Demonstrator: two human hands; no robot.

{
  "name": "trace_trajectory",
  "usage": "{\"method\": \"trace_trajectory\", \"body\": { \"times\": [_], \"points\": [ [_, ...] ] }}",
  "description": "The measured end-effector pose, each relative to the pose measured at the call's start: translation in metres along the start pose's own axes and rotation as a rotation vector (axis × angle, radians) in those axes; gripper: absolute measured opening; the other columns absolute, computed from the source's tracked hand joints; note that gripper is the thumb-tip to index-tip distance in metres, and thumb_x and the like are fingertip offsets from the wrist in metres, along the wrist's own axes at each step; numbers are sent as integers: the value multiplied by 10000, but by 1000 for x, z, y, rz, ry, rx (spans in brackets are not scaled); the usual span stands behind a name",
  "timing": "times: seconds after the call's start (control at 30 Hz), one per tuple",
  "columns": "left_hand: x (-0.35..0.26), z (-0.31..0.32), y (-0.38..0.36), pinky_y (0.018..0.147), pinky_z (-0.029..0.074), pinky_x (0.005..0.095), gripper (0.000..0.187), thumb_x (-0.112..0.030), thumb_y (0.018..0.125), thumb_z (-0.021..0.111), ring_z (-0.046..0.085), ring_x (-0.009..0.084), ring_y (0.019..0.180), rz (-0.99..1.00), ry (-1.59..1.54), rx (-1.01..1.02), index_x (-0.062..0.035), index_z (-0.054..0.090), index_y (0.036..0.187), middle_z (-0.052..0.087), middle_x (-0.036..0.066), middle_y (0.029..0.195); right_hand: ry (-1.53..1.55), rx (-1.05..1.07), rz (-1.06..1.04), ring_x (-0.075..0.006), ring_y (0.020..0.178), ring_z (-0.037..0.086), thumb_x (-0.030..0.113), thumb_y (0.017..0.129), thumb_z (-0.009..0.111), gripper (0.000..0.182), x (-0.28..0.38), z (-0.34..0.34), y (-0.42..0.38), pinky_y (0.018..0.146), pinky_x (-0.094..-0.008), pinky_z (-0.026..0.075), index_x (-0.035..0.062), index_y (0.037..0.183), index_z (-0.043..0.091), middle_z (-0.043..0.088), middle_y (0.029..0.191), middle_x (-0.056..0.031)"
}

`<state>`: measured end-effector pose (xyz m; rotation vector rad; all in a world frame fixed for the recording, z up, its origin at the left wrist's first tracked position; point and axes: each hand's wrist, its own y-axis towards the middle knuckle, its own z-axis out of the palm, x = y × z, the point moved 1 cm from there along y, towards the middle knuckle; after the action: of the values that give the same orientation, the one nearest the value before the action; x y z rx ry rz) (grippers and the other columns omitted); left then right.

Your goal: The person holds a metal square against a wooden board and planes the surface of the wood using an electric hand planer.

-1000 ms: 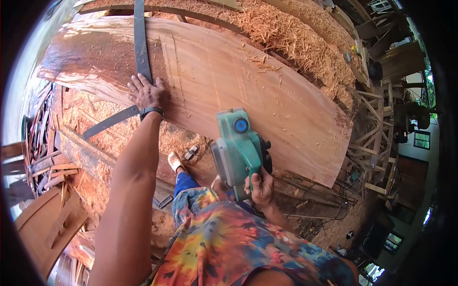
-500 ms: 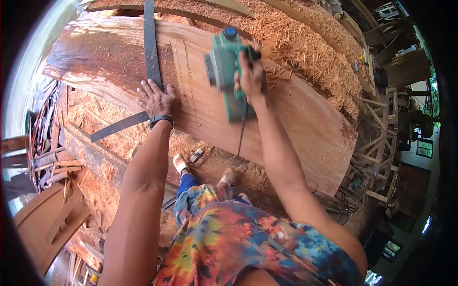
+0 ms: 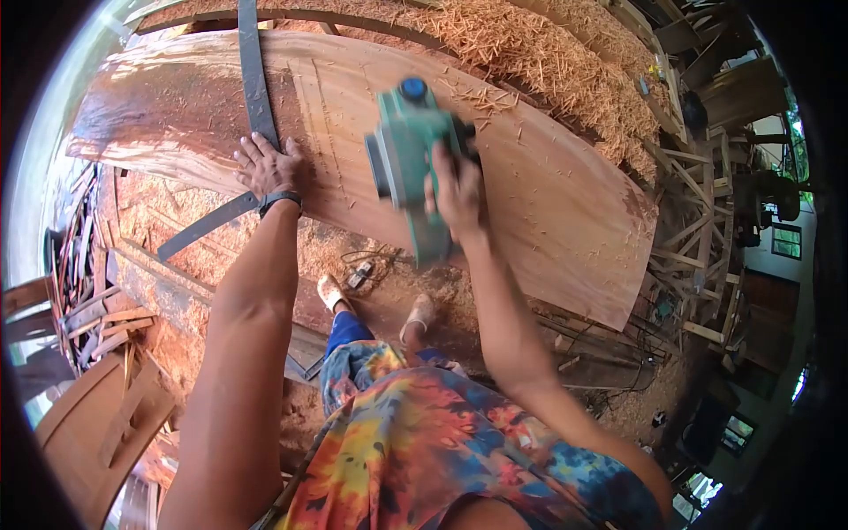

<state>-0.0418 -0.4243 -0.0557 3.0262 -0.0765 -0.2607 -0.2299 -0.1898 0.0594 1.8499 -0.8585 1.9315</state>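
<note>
One planer (blurred), long axis outward

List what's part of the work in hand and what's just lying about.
In use:
- green power tool, in the right hand
- wide board, left hand flat on it
- dark strip across the board

Lying about, apparently:
- wood shavings
- scrap wood
- curved panel, lower left

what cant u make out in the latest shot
- Underside of the green power tool, and whether it touches the board: head view, hidden by its own body.
- Any lettering on it: head view, motion blur.
- Whether the dark strips join: head view, covered by the left hand.
- What the small object near the foot is: head view, too small.
</note>
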Motion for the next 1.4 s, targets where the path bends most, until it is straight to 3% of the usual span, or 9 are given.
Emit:
{"method": "trace_trajectory", "body": {
  "times": [0.03,0.1,0.33,0.43,0.7,0.97,1.03,1.23,1.4],
  "points": [
    [1,4,1,1244,149,586,808,-573,988,438,194,386,1567,-3,15,-4,-82,300,1614,226,143,1704,82,-30,23,-74,421,485,462,1054,568,433,3,-4,-33,369,-266,355,80,849,553,503,558,18],
    [2,6,2,1241,156,591,804,-581,991,433,197,380,1567,-6,36,-8,-94,296,1617,227,135,1705,66,-15,59,-67,453,479,408,1070,559,330,-18,-22,-93,401,-247,374,91,977,554,490,602,34],
    [-2,-4,-3,1247,139,592,800,-545,989,444,184,409,1565,1,-3,10,-50,318,1604,223,169,1701,82,68,115,-74,535,491,440,1085,505,464,-33,-49,-178,493,-243,404,27,1288,567,519,670,11],
    [-1,-1,-2,1242,145,600,793,-540,989,447,185,414,1564,7,-8,-2,-48,328,1599,232,171,1698,45,68,90,-73,542,498,444,1086,504,477,-24,-40,-148,496,-242,406,16,1283,574,525,674,3],
    [0,0,-1,1246,130,599,796,-539,983,449,169,410,1569,-3,0,17,-54,326,1602,231,168,1699,79,-26,-13,-88,399,479,430,1076,532,410,8,13,13,370,-261,378,56,928,611,495,537,7],
    [2,3,0,1251,120,592,817,-566,964,456,167,398,1572,3,-16,-3,-77,329,1606,238,159,1698,51,-63,-123,-154,435,531,613,1011,541,611,41,47,193,408,-320,461,7,943,577,549,606,-63],
    [1,1,1,1246,132,592,805,-574,978,448,189,390,1567,-5,14,-2,-83,326,1606,250,153,1695,-85,-112,21,-164,412,529,644,1008,506,602,50,48,199,378,-322,441,58,944,629,554,585,-50],
    [3,8,1,1243,131,610,816,-575,960,464,189,405,1565,-1,-21,-32,-84,346,1601,252,162,1693,11,-18,-97,-128,439,516,577,1021,553,553,12,24,97,402,-293,441,29,946,575,526,604,-32],
    [1,3,0,1246,126,604,806,-569,969,454,187,399,1567,4,-25,-31,-86,339,1604,236,161,1699,-16,-7,28,-94,441,474,467,1100,444,515,-8,-4,-71,443,-264,405,-25,1062,595,494,552,-11]
  ]
}}
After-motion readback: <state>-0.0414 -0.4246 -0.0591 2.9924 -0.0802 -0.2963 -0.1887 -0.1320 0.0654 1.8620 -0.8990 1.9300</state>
